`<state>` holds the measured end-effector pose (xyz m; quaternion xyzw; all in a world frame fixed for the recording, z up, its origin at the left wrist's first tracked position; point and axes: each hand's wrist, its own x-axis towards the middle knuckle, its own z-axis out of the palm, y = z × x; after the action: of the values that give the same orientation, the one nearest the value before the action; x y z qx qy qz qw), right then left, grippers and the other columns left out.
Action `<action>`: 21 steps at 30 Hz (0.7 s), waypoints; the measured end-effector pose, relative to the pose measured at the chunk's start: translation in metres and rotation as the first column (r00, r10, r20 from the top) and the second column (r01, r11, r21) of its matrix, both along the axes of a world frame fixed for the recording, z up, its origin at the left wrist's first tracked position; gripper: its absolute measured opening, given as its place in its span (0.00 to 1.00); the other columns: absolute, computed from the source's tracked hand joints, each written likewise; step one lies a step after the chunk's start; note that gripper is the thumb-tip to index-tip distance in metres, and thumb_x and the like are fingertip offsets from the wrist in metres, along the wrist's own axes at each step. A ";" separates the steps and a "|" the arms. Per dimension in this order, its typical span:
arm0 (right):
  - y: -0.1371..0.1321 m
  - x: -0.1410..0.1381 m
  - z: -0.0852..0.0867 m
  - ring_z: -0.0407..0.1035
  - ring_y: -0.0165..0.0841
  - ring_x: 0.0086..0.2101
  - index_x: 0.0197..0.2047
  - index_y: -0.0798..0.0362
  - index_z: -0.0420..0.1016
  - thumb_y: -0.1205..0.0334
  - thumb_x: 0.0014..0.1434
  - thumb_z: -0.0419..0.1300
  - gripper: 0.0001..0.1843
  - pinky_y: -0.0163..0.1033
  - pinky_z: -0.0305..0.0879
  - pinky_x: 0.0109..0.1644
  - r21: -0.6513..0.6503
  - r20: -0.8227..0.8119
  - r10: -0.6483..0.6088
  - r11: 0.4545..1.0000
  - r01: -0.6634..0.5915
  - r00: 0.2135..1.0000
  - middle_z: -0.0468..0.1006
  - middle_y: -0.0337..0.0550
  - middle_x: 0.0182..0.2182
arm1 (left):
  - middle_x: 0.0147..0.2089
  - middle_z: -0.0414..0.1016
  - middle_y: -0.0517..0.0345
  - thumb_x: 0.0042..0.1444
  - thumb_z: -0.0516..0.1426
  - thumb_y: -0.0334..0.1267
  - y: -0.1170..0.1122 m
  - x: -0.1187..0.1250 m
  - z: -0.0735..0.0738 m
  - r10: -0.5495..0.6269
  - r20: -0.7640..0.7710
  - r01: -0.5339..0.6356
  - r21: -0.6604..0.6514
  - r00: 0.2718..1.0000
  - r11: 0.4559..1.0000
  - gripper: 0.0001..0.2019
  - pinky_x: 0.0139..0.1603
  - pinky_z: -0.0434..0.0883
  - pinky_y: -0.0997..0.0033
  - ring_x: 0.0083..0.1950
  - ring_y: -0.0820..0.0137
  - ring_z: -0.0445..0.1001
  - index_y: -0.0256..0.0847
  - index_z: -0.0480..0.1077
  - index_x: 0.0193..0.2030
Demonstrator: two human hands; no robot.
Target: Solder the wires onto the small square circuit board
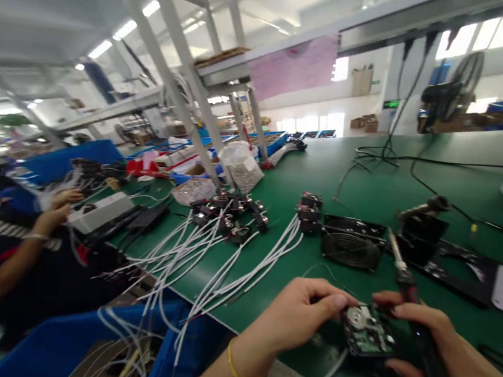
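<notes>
A small open device with a green circuit board (369, 333) and a round metal part sits low at the right, a white cable running from its lower edge. My left hand (304, 311), with a yellow band at the wrist, pinches the device's upper left edge. In my right hand (437, 349) lies a soldering iron (419, 327), its tip pointing up and away from the board. The thumb and fingers of that hand also reach the board's right side. Just beyond stands a black square fan (351, 243).
Clusters of black parts with white cables (229, 213) lie on the green table (268, 266). A blue bin (85, 340) stands at the table's front edge. Beyond my right hand is a black stand (423, 234). A co-worker's hand (58, 211) is at the left.
</notes>
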<state>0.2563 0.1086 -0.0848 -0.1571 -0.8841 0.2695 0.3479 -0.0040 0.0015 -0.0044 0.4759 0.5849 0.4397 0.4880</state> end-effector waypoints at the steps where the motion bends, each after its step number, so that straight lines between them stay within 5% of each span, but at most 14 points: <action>1: -0.002 -0.001 0.007 0.84 0.43 0.55 0.67 0.42 0.64 0.54 0.73 0.65 0.24 0.40 0.84 0.58 0.023 0.009 0.019 1.000 -0.019 1.000 0.82 0.51 0.61 | 0.42 0.86 0.48 0.64 0.66 0.54 0.002 -0.001 0.000 -0.005 0.006 0.005 -0.004 1.000 1.000 0.22 0.50 0.72 0.67 0.43 0.63 0.77 0.35 0.89 0.47; 8: -0.005 -0.012 0.030 0.81 0.45 0.59 0.66 0.44 0.60 0.62 0.71 0.65 0.25 0.43 0.80 0.61 -0.013 0.008 0.090 0.996 -0.090 0.996 0.80 0.57 0.62 | 0.29 0.70 0.64 0.56 0.72 0.57 0.015 -0.011 -0.005 0.145 0.092 -0.142 -0.032 0.985 0.989 0.21 0.39 0.64 0.71 0.34 0.71 0.65 0.39 0.82 0.38; 21: -0.005 -0.012 0.034 0.80 0.46 0.59 0.66 0.45 0.59 0.65 0.71 0.66 0.27 0.47 0.80 0.61 -0.101 -0.003 0.159 0.982 -0.158 0.987 0.79 0.57 0.61 | 0.31 0.75 0.61 0.52 0.76 0.53 0.045 -0.012 0.010 -0.057 0.172 0.086 -0.172 0.984 0.981 0.21 0.37 0.64 0.72 0.33 0.72 0.67 0.37 0.85 0.43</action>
<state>0.2443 0.1037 -0.0508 -0.1041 -0.8800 0.3402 0.3148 -0.0156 0.0463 0.0059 0.4126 0.5619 0.4055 0.5913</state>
